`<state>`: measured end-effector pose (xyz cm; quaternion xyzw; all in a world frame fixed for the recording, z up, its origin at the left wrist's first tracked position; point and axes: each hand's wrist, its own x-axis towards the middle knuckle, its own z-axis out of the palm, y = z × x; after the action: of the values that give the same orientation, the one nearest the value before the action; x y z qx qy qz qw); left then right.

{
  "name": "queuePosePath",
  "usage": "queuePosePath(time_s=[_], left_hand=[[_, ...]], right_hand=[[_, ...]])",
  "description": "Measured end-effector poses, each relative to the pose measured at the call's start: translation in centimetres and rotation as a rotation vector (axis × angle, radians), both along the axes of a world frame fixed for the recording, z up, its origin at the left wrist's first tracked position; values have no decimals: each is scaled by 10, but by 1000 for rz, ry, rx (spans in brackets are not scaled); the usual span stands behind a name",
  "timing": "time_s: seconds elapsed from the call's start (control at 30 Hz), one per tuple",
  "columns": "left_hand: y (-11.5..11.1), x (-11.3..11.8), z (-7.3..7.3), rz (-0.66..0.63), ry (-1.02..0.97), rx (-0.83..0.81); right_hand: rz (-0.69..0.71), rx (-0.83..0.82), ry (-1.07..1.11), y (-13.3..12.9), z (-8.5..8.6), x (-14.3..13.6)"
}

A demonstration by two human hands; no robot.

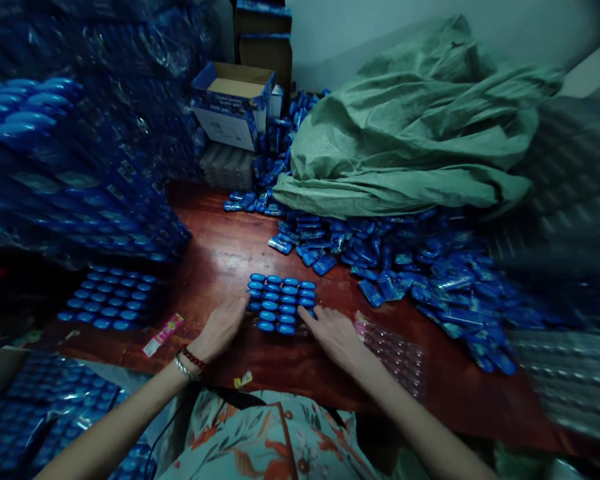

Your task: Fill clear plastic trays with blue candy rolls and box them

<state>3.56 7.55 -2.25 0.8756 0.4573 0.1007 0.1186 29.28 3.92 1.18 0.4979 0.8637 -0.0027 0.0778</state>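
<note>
In the head view, a block of small glossy blue bottles point(279, 299) stands in close rows on the wooden table in front of me; what lies under them is hidden. At its left edge is my left hand point(224, 325), fingers closed at a blue bottle point(254, 307) of the outer column. My right hand point(334, 332) reaches in from the right, with its fingertips closed on another blue bottle point(307, 312) at the outer right column. Both bottles are partly covered by fingers. Beside my right wrist lies a clear plastic tray point(397, 357) with moulded pockets.
A heap of loose blue bottles point(380, 250) spreads behind and to the right, beneath a green sack point(410, 133). Tall stacks of packed bottles point(80, 180) rise at left, near another filled block point(111, 298). An open carton point(235, 100) stands behind; more clear trays point(575, 373) lie right.
</note>
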Motion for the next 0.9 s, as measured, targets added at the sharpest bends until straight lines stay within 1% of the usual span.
queuePosePath(time_s=[0.07, 0.13, 0.2, 0.27, 0.3, 0.37, 0.4, 0.43, 0.5, 0.57, 0.6, 0.67, 0.73, 0.77, 0.8, 0.87, 0.9], left_hand=[[10, -4, 9, -15, -59, 49], [29, -6, 22, -77, -97, 56], [57, -1, 33, -91, -128, 40], [92, 15, 37, -63, -117, 53], [110, 26, 36, -70, -76, 81], [141, 52, 29, -226, 103, 70], [154, 65, 24, -258, 133, 65], [163, 78, 18, -288, 165, 55], [174, 96, 9, -297, 184, 36], [177, 102, 2, -287, 199, 9], [177, 100, 1, -277, 200, -4], [173, 84, 2, -247, 203, -26], [164, 57, 4, -199, 151, -47], [156, 40, 6, -166, 93, -64], [145, 23, 8, -105, -29, -87], [117, -9, 10, 59, -325, -137], [101, -21, 12, 191, -470, -119]], right_hand=[[-53, 113, 110, -6, -6, 14], [-132, 209, 228, -3, -11, 31], [-215, 256, 276, 14, -14, 44], [-238, 246, 216, 40, -17, 52], [-222, 222, 154, 54, -19, 52], [-179, 168, 46, 78, -22, 48], [-165, 149, 15, 87, -24, 45], [-160, 137, -2, 93, -25, 42], [-162, 118, -5, 98, -27, 38], [-164, 94, -8, 93, -26, 40], [-171, 83, -2, 88, -25, 44], [-249, 83, 109, 71, -22, 56], [-403, 93, 374, 47, -20, 69], [-484, 91, 545, 33, -20, 74], [-540, 83, 710, 19, -21, 77], [-566, 60, 956, -9, -24, 74], [-550, 55, 1037, -21, -27, 68]])
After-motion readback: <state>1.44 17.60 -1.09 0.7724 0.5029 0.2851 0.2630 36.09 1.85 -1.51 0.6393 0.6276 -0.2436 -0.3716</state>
